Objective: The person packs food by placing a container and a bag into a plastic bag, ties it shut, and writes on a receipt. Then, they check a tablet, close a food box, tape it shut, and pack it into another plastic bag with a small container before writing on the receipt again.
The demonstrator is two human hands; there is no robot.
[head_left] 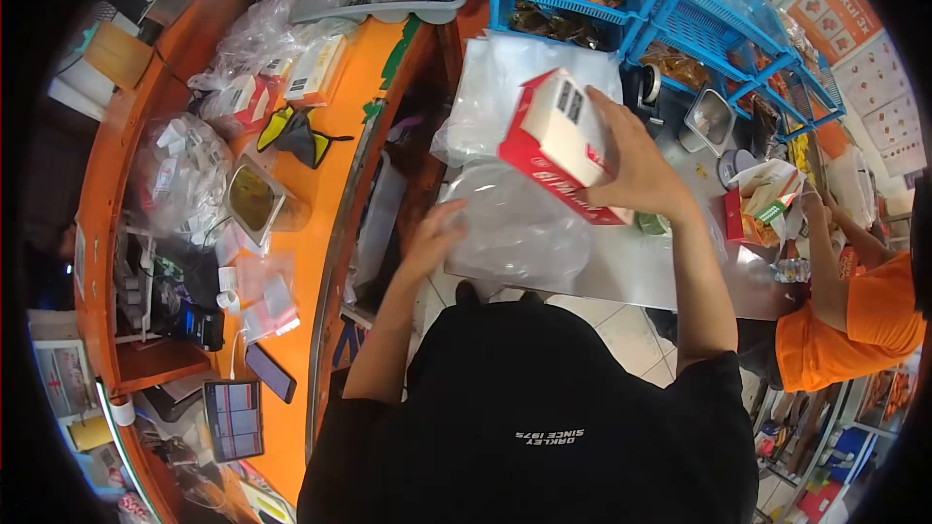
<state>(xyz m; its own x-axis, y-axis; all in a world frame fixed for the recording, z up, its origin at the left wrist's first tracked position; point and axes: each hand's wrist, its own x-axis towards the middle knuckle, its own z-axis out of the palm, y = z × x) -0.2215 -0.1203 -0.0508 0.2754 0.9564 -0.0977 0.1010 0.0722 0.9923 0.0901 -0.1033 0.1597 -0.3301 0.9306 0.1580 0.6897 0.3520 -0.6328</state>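
My right hand (646, 160) is wrapped round a red and white cardboard food box (558, 141), tilted above the metal counter (636, 257). Beneath and in front of the box, a clear plastic bag (519, 233) lies spread out near the counter's edge. My left hand (434, 238) is at the left side of this bag, slightly blurred, its fingers apart and holding nothing. Behind the box lies a stack of clear plastic bags (476, 87).
Blue plastic racks (573, 10) with packets stand at the back. On the orange counter (320, 204) at left are a metal container (257, 196), a phone (270, 372), a tablet (234, 420) and food boxes (316, 73). A co-worker in orange (854, 325) handles an open food box (762, 199) at right.
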